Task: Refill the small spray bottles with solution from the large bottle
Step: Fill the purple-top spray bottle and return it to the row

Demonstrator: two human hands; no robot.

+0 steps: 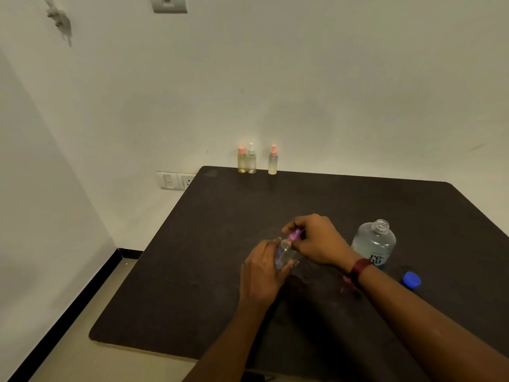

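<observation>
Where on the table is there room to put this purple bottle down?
Bare table lies left of the left hand, out to its edge. More lies between the purple bottle in both hands and the three small bottles by the wall. Crowded on the right: right hand, large bottle, blue cap.

Both forearms are bare to the frame's edge. The right wrist wears a snug dark red band (pixel 359 268), with a blurred pinkish-red patch just beneath it. The left hand (pixel 261 274) shows pale fingernails.
</observation>
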